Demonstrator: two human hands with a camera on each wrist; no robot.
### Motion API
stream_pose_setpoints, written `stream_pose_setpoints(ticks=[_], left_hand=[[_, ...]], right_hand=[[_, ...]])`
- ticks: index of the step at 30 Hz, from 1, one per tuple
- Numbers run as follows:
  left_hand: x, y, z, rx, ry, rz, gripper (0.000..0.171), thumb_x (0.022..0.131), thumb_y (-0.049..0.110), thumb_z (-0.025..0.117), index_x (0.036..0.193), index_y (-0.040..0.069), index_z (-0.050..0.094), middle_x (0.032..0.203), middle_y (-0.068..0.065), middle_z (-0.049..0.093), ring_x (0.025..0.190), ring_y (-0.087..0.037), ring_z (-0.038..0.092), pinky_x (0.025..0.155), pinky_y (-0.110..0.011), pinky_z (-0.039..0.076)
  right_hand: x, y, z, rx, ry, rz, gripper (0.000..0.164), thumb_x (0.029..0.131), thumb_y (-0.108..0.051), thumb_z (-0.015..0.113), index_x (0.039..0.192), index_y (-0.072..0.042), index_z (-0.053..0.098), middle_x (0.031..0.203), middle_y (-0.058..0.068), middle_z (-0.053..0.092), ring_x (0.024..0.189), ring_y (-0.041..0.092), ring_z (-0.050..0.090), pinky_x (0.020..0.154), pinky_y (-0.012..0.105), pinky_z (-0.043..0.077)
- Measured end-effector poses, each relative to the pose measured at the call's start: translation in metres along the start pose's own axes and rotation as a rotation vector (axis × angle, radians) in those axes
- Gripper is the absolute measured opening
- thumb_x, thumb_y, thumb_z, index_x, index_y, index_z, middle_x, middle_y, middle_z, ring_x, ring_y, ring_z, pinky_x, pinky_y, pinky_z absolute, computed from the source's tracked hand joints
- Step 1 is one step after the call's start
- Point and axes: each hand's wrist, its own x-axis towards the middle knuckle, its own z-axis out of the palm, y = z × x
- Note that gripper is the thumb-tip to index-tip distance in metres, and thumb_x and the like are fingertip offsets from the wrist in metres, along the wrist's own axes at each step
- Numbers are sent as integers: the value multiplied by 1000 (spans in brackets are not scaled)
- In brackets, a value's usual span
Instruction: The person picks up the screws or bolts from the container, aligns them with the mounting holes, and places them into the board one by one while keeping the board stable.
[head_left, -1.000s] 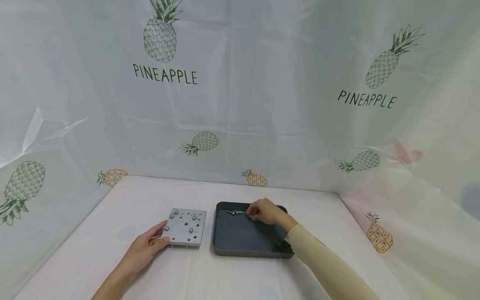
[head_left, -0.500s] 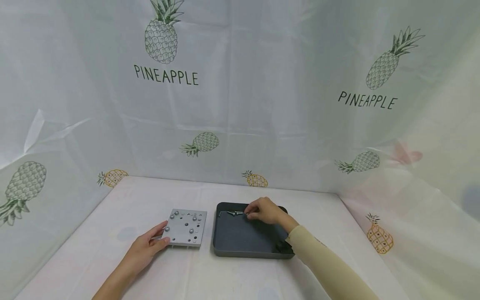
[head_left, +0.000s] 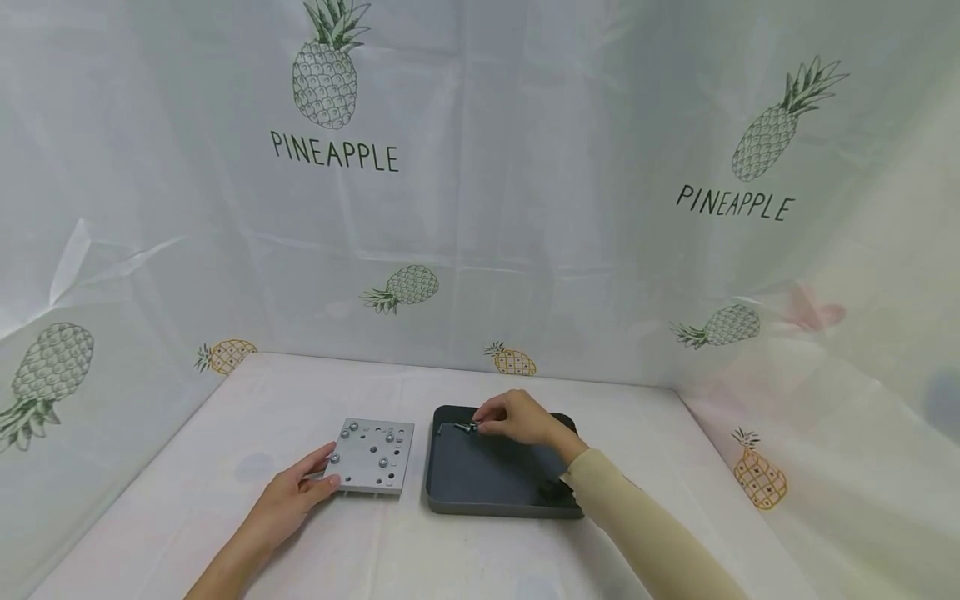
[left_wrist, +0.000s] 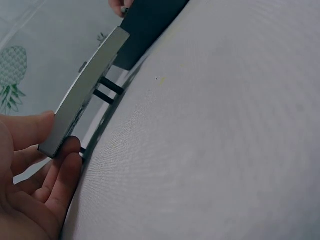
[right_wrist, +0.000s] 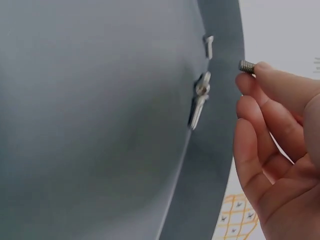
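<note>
Apparently collecting a screw (right_wrist: pixel 246 67), pinched in right hand (head_left: pixel 517 417), with loose fasteners (right_wrist: pixel 202 90) near fingertips (right_wrist: pixel 246 106); gripping plate (head_left: pixel 360 467) with left hand (head_left: pixel 287 500). Probably calls for lifting clear.

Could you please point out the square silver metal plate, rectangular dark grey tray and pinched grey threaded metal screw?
Square silver plate (head_left: pixel 361 457): head view, top face.
Dark grey tray (head_left: pixel 487 472): head view, bare floor.
Threaded metal screw (right_wrist: pixel 246 67): right wrist view, threaded end.

Table (head_left: pixel 450 554): white-covered, faintly patched with pale colour
Left of centre: silver plate (head_left: pixel 363 468) with holes, raised on dark pegs (left_wrist: pixel 112 85)
Right of the plate: shallow dark grey tray (head_left: pixel 502 507), near it but not touching
</note>
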Motion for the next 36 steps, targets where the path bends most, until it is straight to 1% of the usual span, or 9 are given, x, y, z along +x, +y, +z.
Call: stream_pose_setpoints(ticks=[6,10,13,15,17,18,24,30,36], left_hand=[[1,0,0,2,5,7,75,103,39,71,165,10,39,160,-28,46,125,-26,66,114,-58,44],[0,-1,0,3,5,10,76,103,39,71,165,10,39,159,-28,47,125,-27,66,114,-60,43],[-1,-2,-1,6,6,6,76,103,40,71,165,10,39,159,-27,47,125,-26,66,114,-60,43],[-1,-1,-1,3,5,8,76,103,40,71,165,10,39,159,-27,47,124,-26,66,114,-60,43],[0,-2,-1,1,4,9,76,103,40,71,165,11,39,160,-26,47,124,-26,67,115,-59,43],[0,-2,-1,-2,2,13,76,103,40,71,165,11,39,160,-27,47,124,-26,67,114,-59,43],[0,-1,0,-14,4,18,74,103,38,72,164,11,40,159,-27,48,121,-23,68,113,-57,46],[0,-2,0,-13,14,16,73,102,37,72,164,11,42,157,-26,51,117,-20,68,110,-53,49],[0,-3,0,-17,11,9,74,102,39,72,164,12,42,157,-26,51,118,-20,68,109,-53,49]], right_hand=[[15,-13,7,69,-5,-33,19,99,-17,78,115,-7,81,96,-8,79,85,3,70,77,24,57],[31,-27,15,105,-22,-36,20,99,-18,78,116,-9,81,95,-10,79,84,7,72,75,24,57],[44,-39,21,132,-35,-45,21,99,-18,78,117,-8,81,95,-11,79,85,10,72,74,24,57],[53,-47,25,144,-44,-56,22,99,-17,78,118,-6,80,97,-10,79,86,9,72,75,24,57],[61,-53,29,149,-55,-73,23,99,-18,78,119,-6,80,100,-7,80,87,5,71,77,23,57],[66,-56,31,147,-59,-82,22,98,-18,78,118,-8,80,101,-7,80,87,3,71,79,23,57],[87,-66,43,146,-91,-112,19,97,-19,79,116,-14,82,101,-10,79,88,2,69,78,21,55],[101,-74,51,140,-106,-119,18,98,-18,79,115,-14,82,100,-9,79,87,1,67,80,20,54],[115,-78,57,130,-100,-98,19,97,-16,79,115,-12,81,99,-8,79,85,0,66,81,18,54]])
